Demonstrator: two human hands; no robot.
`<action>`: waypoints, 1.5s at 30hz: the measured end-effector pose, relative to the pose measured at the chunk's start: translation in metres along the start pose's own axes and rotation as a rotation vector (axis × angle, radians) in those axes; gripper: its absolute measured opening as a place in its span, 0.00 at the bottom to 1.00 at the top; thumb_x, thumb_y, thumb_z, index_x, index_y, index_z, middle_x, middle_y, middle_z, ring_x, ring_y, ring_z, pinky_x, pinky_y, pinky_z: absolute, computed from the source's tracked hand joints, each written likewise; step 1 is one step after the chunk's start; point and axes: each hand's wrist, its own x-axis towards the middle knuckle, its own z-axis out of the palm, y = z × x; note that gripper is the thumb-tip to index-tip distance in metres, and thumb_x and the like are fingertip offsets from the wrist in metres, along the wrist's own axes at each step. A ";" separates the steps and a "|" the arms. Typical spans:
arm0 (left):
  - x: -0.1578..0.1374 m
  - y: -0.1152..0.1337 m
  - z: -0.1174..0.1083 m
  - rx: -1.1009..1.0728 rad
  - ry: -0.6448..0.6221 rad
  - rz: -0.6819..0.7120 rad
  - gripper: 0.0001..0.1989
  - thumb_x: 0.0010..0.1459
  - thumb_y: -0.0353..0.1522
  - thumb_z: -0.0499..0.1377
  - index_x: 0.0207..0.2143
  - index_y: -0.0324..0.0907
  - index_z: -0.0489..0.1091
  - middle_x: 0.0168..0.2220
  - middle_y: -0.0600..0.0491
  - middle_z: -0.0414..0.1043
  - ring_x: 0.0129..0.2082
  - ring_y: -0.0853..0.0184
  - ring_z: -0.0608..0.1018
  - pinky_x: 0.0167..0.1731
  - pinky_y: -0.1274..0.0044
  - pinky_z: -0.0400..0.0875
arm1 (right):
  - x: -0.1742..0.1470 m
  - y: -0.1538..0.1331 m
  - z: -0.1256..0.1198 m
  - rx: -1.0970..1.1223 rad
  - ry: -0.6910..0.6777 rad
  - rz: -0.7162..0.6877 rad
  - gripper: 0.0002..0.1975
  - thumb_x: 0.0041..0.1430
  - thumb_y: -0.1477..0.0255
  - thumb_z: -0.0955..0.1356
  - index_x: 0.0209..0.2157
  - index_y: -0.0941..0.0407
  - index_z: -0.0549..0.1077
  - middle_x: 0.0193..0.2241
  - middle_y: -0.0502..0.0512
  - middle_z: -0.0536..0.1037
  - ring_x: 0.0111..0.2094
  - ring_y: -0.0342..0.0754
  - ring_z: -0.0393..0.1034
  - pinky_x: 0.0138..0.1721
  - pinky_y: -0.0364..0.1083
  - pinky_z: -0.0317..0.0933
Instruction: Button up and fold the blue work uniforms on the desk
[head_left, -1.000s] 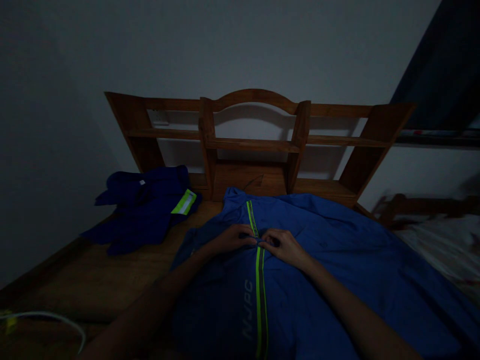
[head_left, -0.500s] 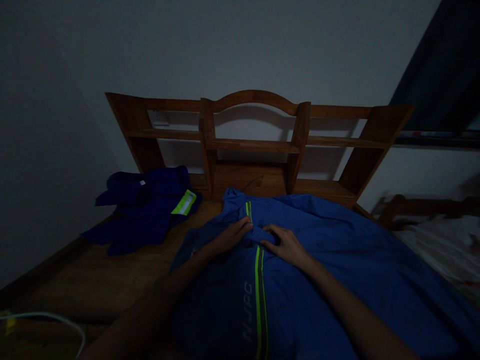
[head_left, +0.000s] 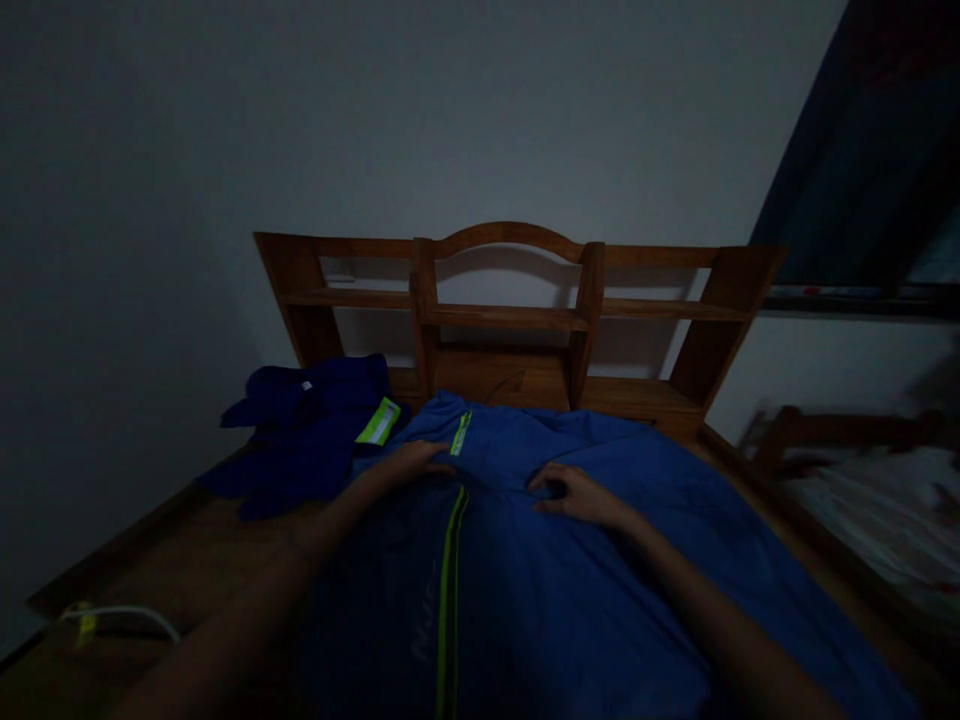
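A large blue jacket (head_left: 525,570) lies spread before me, with a yellow-green strip running lengthwise and blurred pale lettering left of it. My left hand (head_left: 416,462) is closed on the fabric beside the break in the strip. To the right, my right hand (head_left: 574,495) pinches the cloth between thumb and curled fingers, leaving a gap inside the curl. A shallow fold stretches between both hands. Dim light and blur hide the exact fingertip contact.
Dark blue clothing (head_left: 315,430) with a reflective yellow-green band lies crumpled at the left. A wooden shelf unit (head_left: 510,318) stands against the wall behind. A pale cable (head_left: 127,609) crosses the wooden surface (head_left: 225,560) at lower left. Whitish fabric (head_left: 877,500) lies at right.
My left hand has moved left, drawing the strip and cloth that way. The hands are farther apart, and the fold between them is flatter. The view has shifted slightly.
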 end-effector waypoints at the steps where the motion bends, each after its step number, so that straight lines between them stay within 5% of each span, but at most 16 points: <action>1: 0.000 0.004 -0.006 -0.001 -0.008 0.003 0.27 0.51 0.52 0.55 0.46 0.43 0.67 0.43 0.50 0.71 0.43 0.62 0.72 0.41 0.76 0.64 | 0.000 0.004 0.002 0.034 0.018 0.013 0.13 0.50 0.66 0.70 0.40 0.53 0.74 0.39 0.52 0.74 0.40 0.47 0.68 0.44 0.45 0.61; 6: 0.018 0.054 -0.012 -0.043 -0.015 0.157 0.24 0.48 0.50 0.59 0.44 0.45 0.67 0.43 0.53 0.70 0.43 0.65 0.71 0.42 0.78 0.63 | 0.003 0.021 0.018 0.105 0.158 0.052 0.08 0.54 0.67 0.68 0.35 0.55 0.76 0.35 0.52 0.75 0.37 0.46 0.68 0.40 0.44 0.61; 11: 0.052 0.089 0.019 -0.079 -0.108 0.377 0.08 0.57 0.37 0.56 0.38 0.44 0.70 0.38 0.54 0.71 0.41 0.68 0.72 0.43 0.79 0.62 | 0.002 0.026 0.018 0.118 0.267 0.087 0.09 0.56 0.67 0.65 0.35 0.55 0.75 0.33 0.51 0.76 0.34 0.46 0.69 0.37 0.43 0.61; 18: 0.063 0.095 0.059 -0.165 0.113 0.315 0.10 0.63 0.31 0.45 0.41 0.41 0.65 0.38 0.51 0.68 0.41 0.68 0.70 0.44 0.76 0.63 | 0.003 0.032 0.006 0.089 0.374 0.166 0.10 0.57 0.68 0.63 0.35 0.56 0.74 0.31 0.51 0.76 0.31 0.45 0.69 0.34 0.42 0.60; 29: 0.052 0.098 0.059 -0.256 0.178 0.352 0.09 0.61 0.35 0.52 0.40 0.41 0.67 0.39 0.51 0.67 0.42 0.67 0.70 0.46 0.75 0.63 | 0.002 0.033 0.005 0.064 0.366 0.211 0.11 0.57 0.69 0.63 0.38 0.55 0.75 0.32 0.51 0.77 0.31 0.45 0.70 0.35 0.42 0.60; 45: 0.048 0.108 0.057 -0.200 0.243 0.347 0.06 0.56 0.28 0.55 0.38 0.41 0.67 0.38 0.51 0.63 0.40 0.68 0.69 0.43 0.77 0.64 | -0.002 0.022 0.004 0.005 0.402 0.157 0.10 0.57 0.69 0.63 0.38 0.55 0.75 0.34 0.52 0.77 0.33 0.46 0.70 0.38 0.44 0.61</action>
